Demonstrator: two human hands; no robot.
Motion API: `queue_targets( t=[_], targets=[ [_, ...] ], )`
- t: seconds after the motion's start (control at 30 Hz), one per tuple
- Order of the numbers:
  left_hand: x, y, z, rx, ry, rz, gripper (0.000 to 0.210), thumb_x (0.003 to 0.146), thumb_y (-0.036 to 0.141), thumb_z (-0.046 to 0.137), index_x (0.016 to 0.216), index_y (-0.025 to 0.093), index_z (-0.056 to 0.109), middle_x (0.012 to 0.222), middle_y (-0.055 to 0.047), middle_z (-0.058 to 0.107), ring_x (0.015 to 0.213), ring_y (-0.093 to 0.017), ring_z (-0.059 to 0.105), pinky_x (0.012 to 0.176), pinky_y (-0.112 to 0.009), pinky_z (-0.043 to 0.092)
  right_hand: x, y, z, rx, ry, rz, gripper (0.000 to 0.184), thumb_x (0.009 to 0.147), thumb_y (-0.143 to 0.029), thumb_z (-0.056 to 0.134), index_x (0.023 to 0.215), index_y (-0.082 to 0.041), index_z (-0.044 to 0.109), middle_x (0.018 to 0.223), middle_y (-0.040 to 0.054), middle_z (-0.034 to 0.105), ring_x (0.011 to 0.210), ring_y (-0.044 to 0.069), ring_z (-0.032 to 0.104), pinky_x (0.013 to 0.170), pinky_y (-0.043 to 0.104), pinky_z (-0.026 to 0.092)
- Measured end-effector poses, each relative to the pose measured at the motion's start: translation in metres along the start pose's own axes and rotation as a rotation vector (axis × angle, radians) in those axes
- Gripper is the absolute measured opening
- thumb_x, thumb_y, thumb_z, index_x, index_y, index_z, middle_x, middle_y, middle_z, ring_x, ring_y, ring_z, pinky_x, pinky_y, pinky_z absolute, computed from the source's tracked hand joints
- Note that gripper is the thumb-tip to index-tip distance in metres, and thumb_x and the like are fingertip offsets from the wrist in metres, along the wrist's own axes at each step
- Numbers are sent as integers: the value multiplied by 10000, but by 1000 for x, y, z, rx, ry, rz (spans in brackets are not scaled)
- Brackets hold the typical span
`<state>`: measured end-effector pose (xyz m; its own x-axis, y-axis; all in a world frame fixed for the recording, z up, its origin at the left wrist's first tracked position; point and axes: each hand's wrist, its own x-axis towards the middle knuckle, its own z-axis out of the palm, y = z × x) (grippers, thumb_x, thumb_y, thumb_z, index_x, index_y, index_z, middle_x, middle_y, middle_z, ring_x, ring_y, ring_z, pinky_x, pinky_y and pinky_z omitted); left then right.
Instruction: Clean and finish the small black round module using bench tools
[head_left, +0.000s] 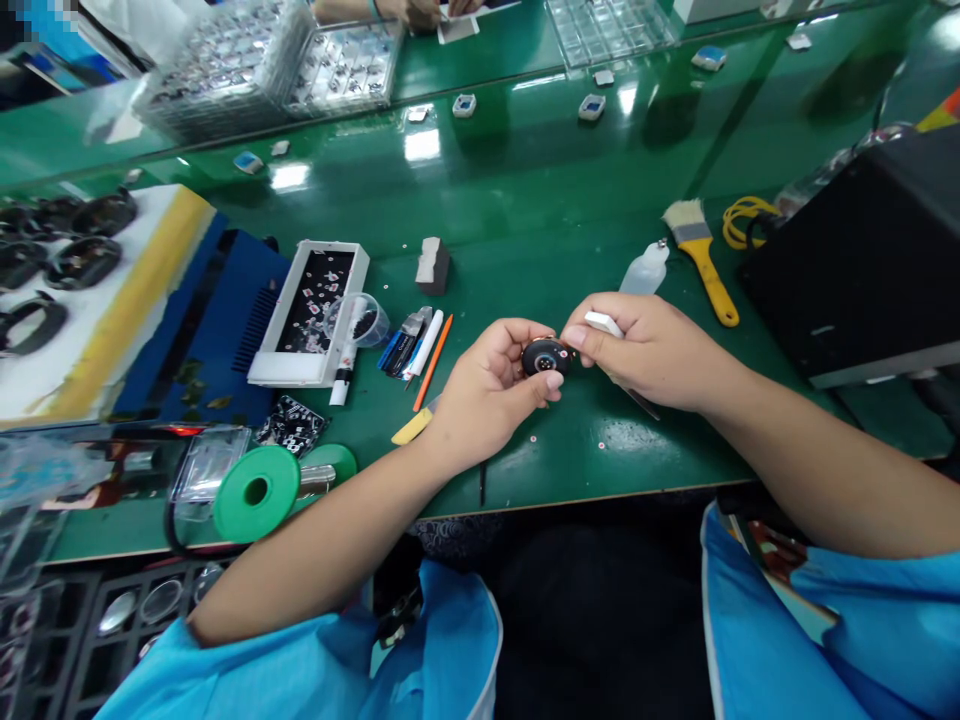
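My left hand (pixel 491 390) is closed round a smartwatch body (pixel 546 360), a round black piece with a sensor window facing up and a small red-and-white dot near its rim. My right hand (pixel 645 350) is closed too, its thumb and fingertips at the watch's right edge. A white block-like end (pixel 604 323) sticks out above the right fingers, and a thin dark metal tip (pixel 641 404) shows below them; whether both belong to one tool I cannot tell. Small red-and-white dots (pixel 533 439) lie on the green table (pixel 570 475) below the hands.
Left of the hands are an orange stick (pixel 433 362), pens, a white tray (pixel 296 370), a clear cup (pixel 367 320) and a green spool (pixel 256 492). A bottle (pixel 645 268), a brush (pixel 705 262) and a black box (pixel 862 250) stand right. Across the table, another person's hands (pixel 420 12) work.
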<state>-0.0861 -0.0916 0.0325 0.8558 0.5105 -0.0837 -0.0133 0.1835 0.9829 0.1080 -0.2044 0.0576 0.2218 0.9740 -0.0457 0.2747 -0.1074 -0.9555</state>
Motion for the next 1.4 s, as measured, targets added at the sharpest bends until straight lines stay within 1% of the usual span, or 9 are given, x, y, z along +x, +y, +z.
queue_targets(
  t=[0.1,0.23,0.3,0.43,0.6,0.77,1.0,1.4],
  targets=[
    [0,0,0,3,3,-4,420,882,228,903,1173,184,603,1029,-34,724,753,-97,717,672,-197,618,0,0,0,-14,3,4,384,1003,-549,752,843,-210,668,662,-31,589,660,133,543,604,279,351],
    [-1,1,0,5,3,-3,410,885,224,896,1169,179,603,1007,-27,718,748,-98,723,662,-192,617,-1,-1,0,-57,7,14,290,1026,-460,703,877,-212,681,666,-33,576,655,135,532,619,287,353],
    [-1,2,1,2,7,-1,399,887,212,888,1163,176,603,991,-22,714,742,-94,723,660,-184,616,-1,-2,0,-68,6,9,269,1034,-444,688,895,-213,692,669,-32,576,652,136,527,623,292,352],
    [-1,2,1,0,17,-11,401,882,207,892,1163,179,607,988,-20,715,737,-96,724,658,-187,621,-1,-1,0,-67,1,-3,279,1023,-462,703,890,-216,698,685,-26,587,668,141,529,622,294,347],
    [0,2,2,0,16,-10,392,886,202,886,1161,178,608,986,-21,712,745,-99,728,661,-187,624,-1,-1,-1,-79,4,-5,262,1027,-439,686,889,-217,696,681,-29,582,663,138,523,625,296,342],
    [-1,2,1,-11,20,-10,392,881,196,885,1156,172,608,977,-12,715,736,-93,735,657,-172,628,-2,-5,-1,-86,13,15,262,1011,-445,685,908,-206,710,688,-24,590,684,141,536,637,290,352],
    [-1,3,2,-32,28,-16,377,874,167,871,1145,159,609,960,1,719,721,-82,742,647,-152,633,-2,-9,-1,-94,9,50,256,999,-446,675,925,-205,720,658,-38,561,680,134,531,650,283,348],
    [-1,3,1,-32,30,-11,378,875,168,878,1142,152,611,960,2,718,714,-81,746,639,-147,637,-3,-10,-1,-106,14,45,244,1010,-434,674,918,-211,711,680,-28,583,704,149,529,670,298,348]
  ],
)
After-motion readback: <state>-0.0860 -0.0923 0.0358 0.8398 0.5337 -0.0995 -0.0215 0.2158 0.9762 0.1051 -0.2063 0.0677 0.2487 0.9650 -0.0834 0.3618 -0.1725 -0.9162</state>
